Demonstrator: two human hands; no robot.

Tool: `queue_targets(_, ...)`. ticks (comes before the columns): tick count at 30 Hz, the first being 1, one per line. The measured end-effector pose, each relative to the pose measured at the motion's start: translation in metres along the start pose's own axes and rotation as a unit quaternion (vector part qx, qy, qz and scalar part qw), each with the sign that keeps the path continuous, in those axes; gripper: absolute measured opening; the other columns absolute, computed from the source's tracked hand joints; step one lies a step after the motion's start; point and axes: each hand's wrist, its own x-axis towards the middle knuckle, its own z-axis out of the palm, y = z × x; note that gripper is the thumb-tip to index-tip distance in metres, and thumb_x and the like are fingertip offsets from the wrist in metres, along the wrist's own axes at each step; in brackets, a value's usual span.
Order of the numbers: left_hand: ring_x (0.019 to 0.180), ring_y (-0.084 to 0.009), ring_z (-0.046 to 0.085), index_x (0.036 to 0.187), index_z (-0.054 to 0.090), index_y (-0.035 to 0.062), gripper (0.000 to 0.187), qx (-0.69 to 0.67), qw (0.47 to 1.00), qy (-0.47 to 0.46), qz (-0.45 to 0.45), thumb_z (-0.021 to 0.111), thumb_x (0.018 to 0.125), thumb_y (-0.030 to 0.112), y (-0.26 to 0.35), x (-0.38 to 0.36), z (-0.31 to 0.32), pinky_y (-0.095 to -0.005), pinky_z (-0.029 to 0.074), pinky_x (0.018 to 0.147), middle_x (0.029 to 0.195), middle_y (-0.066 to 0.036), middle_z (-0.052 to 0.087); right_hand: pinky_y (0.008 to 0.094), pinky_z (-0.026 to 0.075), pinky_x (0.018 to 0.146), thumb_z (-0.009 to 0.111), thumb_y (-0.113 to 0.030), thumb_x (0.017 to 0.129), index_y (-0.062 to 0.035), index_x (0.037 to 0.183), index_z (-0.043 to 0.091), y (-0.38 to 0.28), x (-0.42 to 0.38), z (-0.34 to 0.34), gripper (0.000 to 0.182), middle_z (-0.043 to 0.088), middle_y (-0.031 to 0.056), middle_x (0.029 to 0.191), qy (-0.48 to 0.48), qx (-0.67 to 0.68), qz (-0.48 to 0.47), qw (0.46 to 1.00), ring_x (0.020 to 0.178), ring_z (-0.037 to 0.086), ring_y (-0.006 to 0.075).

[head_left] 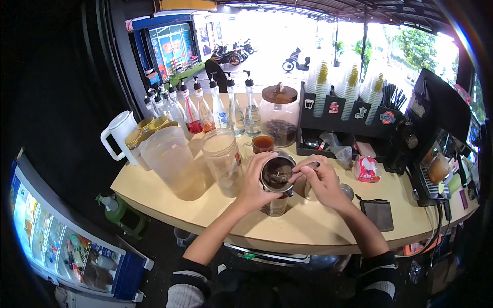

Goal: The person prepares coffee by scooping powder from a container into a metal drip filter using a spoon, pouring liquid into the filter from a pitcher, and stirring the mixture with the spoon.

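Note:
My left hand [252, 186] is wrapped around a round metal cup [264, 177] tilted toward me, with dark brown contents [279, 172] inside. The fingers of my right hand [324, 186] pinch a thin spoon [313, 165] whose lower end is in the cup. Directly below the cup stands a clear glass [277, 206], partly covered by it. Behind my left hand is a glass mug [263, 142] of reddish-brown liquid. A tall clear jar [222, 164] stands just left of my left hand.
A frosted pitcher [167, 159] and a white jug [122, 134] stand at the left. Pump bottles [220, 110] and a wooden-lidded jar [279, 113] line the back. At right are a cup rack [341, 120], a tissue pack [367, 169], a dark cloth [377, 214] and an espresso machine [431, 169].

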Motion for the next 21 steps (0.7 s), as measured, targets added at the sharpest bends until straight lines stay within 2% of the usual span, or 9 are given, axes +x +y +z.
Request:
queue_targets(1, 0.115, -0.0282, 0.052, 0.125, 0.048, 0.0064, 0.083, 0.000, 1.000, 0.001, -0.001, 0.085, 0.050, 0.013, 0.000, -0.001, 0.000, -0.0392, 0.040, 0.101, 0.123, -0.012, 0.052, 0.0339, 0.031, 0.090, 0.048, -0.018, 0.096, -0.0075, 0.090, 0.066, 0.002, 0.002, -0.001, 0.022, 0.069, 0.0010, 0.081, -0.001, 0.000, 0.000, 1.000, 0.082, 0.056, 0.0137)
queue_targets(3, 0.118, -0.0302, 0.050, 0.130, 0.044, 0.0088, 0.085, -0.130, 0.988, 0.002, -0.080, 0.084, 0.056, 0.016, 0.000, -0.002, 0.000, -0.0440, 0.034, 0.106, 0.123, -0.012, 0.052, 0.0332, 0.034, 0.087, 0.049, -0.020, 0.096, -0.0072, 0.088, 0.066, 0.007, 0.004, -0.002, 0.022, 0.070, 0.0015, 0.080, -0.062, 0.065, -0.016, 0.996, 0.079, 0.057, 0.0146)
queue_targets(4, 0.118, -0.0302, 0.050, 0.130, 0.044, 0.0088, 0.085, -0.130, 0.988, 0.002, -0.080, 0.084, 0.056, 0.016, 0.000, -0.002, -0.001, -0.0440, 0.034, 0.106, 0.123, -0.012, 0.052, 0.0332, 0.034, 0.087, 0.049, -0.020, 0.096, -0.0072, 0.088, 0.066, 0.007, 0.006, -0.005, 0.022, 0.070, 0.0015, 0.080, -0.061, 0.065, -0.017, 0.996, 0.079, 0.057, 0.0146)
queue_targets(6, 0.121, -0.0291, 0.049, 0.131, 0.042, 0.0107, 0.085, -0.044, 0.997, -0.049, -0.049, 0.083, 0.058, 0.021, 0.003, -0.001, -0.007, -0.0499, 0.024, 0.110, 0.127, -0.009, 0.053, 0.0334, 0.036, 0.086, 0.050, -0.020, 0.096, -0.0070, 0.085, 0.066, 0.004, 0.010, -0.010, 0.023, 0.070, 0.0015, 0.081, -0.054, 0.000, -0.026, 0.998, 0.076, 0.058, 0.0154)
queue_targets(7, 0.121, -0.0291, 0.049, 0.131, 0.042, 0.0107, 0.085, -0.044, 0.997, -0.049, -0.049, 0.083, 0.058, 0.021, 0.004, 0.000, -0.009, -0.0499, 0.024, 0.110, 0.127, -0.009, 0.053, 0.0334, 0.036, 0.086, 0.050, -0.020, 0.096, -0.0070, 0.085, 0.066, 0.003, 0.013, -0.011, 0.023, 0.070, 0.0015, 0.081, -0.054, 0.000, -0.026, 0.998, 0.076, 0.058, 0.0154)
queue_targets(9, 0.119, -0.0284, 0.050, 0.129, 0.046, 0.0074, 0.084, 0.005, 0.997, -0.065, -0.029, 0.082, 0.053, 0.014, 0.007, 0.003, -0.012, -0.0414, 0.033, 0.107, 0.123, -0.011, 0.055, 0.0338, 0.034, 0.088, 0.050, -0.020, 0.095, -0.0073, 0.082, 0.067, 0.001, 0.016, -0.012, 0.025, 0.069, 0.0001, 0.079, -0.066, 0.059, 0.028, 0.996, 0.079, 0.058, 0.0157)
queue_targets(15, 0.122, -0.0297, 0.045, 0.128, 0.045, 0.0072, 0.083, -0.031, 0.995, -0.067, -0.066, 0.081, 0.054, 0.015, 0.010, 0.002, -0.006, -0.0413, 0.031, 0.107, 0.126, -0.012, 0.050, 0.0348, 0.028, 0.093, 0.050, -0.020, 0.096, -0.0081, 0.079, 0.068, -0.007, 0.021, -0.025, 0.028, 0.067, -0.0004, 0.089, -0.108, -0.060, -0.016, 0.992, 0.089, 0.056, 0.0149)
queue_targets(18, 0.119, -0.0305, 0.047, 0.128, 0.045, 0.0069, 0.082, -0.026, 0.999, -0.027, -0.024, 0.080, 0.054, 0.014, 0.000, 0.001, 0.001, -0.0409, 0.033, 0.106, 0.126, -0.013, 0.048, 0.0345, 0.028, 0.092, 0.049, -0.021, 0.097, -0.0084, 0.084, 0.068, -0.006, 0.016, -0.017, 0.026, 0.067, -0.0009, 0.090, -0.104, -0.072, -0.064, 0.990, 0.088, 0.056, 0.0142)
queue_targets(21, 0.117, -0.0304, 0.048, 0.128, 0.044, 0.0066, 0.082, 0.013, 1.000, -0.006, -0.020, 0.081, 0.055, 0.014, -0.001, -0.001, 0.005, -0.0397, 0.034, 0.105, 0.125, -0.013, 0.049, 0.0338, 0.030, 0.089, 0.046, -0.015, 0.096, -0.0073, 0.080, 0.069, -0.012, 0.016, -0.006, 0.028, 0.067, 0.0003, 0.082, -0.057, -0.020, -0.027, 0.998, 0.085, 0.056, 0.0149)
